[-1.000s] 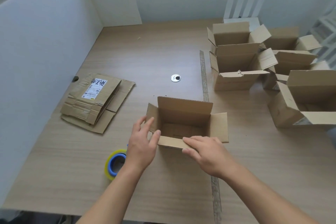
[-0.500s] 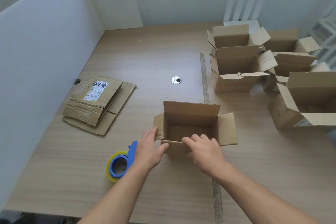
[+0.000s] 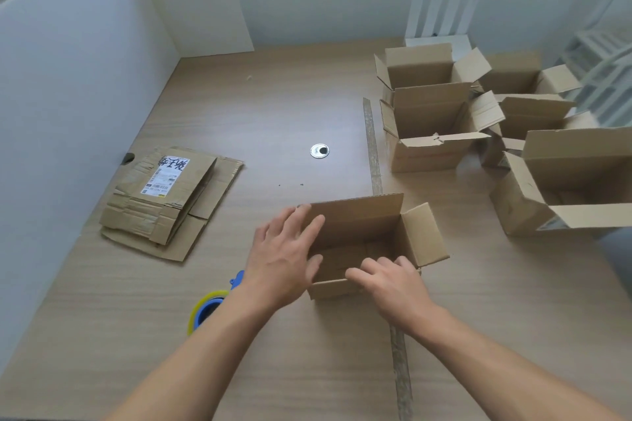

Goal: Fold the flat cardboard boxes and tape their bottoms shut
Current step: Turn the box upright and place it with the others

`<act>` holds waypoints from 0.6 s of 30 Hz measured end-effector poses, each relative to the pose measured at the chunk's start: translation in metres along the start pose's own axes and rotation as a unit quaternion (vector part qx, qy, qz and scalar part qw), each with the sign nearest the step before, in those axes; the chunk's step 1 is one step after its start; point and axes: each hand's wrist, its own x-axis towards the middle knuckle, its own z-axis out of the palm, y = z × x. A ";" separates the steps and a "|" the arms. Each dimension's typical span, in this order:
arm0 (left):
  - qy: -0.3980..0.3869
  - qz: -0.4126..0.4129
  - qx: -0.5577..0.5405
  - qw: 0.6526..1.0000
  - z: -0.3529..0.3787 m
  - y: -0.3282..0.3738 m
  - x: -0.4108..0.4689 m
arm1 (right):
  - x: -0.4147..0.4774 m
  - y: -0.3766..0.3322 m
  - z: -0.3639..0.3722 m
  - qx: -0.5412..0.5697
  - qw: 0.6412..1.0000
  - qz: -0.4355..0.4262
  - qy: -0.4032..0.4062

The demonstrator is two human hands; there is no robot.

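An open-topped cardboard box [image 3: 359,225] stands on the table in front of me, its far and right flaps upright. My left hand [image 3: 284,249] lies with straight fingers against the box's left side and covers the left flap. My right hand [image 3: 390,280] sits on the near rim, its fingers bent over the edge into the box. A roll of tape on a blue dispenser [image 3: 205,311] lies to the near left, partly hidden by my left forearm. A stack of flat cardboard boxes [image 3: 164,198] with a white label lies at the left.
Several folded open boxes [image 3: 427,120] crowd the right side, the nearest [image 3: 564,188] at the right edge. A white partition [image 3: 68,96] walls off the left. A round metal grommet [image 3: 319,150] and a seam strip [image 3: 374,147] mark the tabletop.
The box has shifted a little to the right. My left hand has moved up onto its left side. The near flap no longer lies outward and is under my right hand.
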 end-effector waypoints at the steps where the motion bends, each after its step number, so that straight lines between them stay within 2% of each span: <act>1: -0.020 0.003 -0.003 1.000 0.000 0.001 0.006 | -0.004 0.001 0.001 0.000 1.000 -0.007 0.010; 4: -0.105 -0.034 -0.028 0.994 0.002 0.001 0.024 | -0.018 -0.001 0.007 0.001 1.000 -0.010 0.027; 8: -0.215 -0.032 -0.086 0.972 0.017 0.000 0.028 | -0.032 -0.005 0.015 0.011 0.999 0.002 0.037; 12: -0.223 -0.095 -0.213 0.947 0.032 -0.009 0.027 | -0.028 -0.007 0.015 0.011 0.998 0.034 0.049; 18: -0.219 -0.085 -0.270 0.934 0.049 0.002 0.013 | -0.042 0.001 0.020 0.028 0.996 0.044 0.067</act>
